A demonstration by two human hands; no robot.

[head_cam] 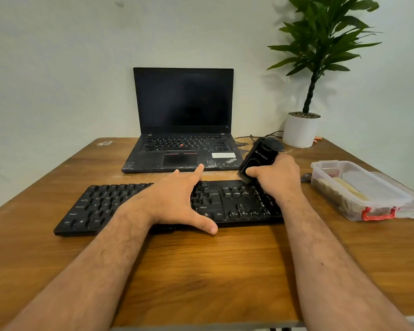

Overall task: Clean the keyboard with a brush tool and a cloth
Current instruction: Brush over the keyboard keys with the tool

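A black full-size keyboard (101,206) lies across the wooden table in front of me. My left hand (177,199) rests flat on its middle, fingers spread, thumb over the front edge. My right hand (276,177) is closed around a black brush tool (258,156), held tilted with its bristle end down on the keyboard's upper right keys, by the number pad. No cloth can be made out as such.
An open black laptop (184,120) with a dark screen stands behind the keyboard. A potted plant in a white pot (300,130) is at the back right. A clear plastic box with a red latch (361,189) sits to the right. Cables (246,139) run beside the laptop.
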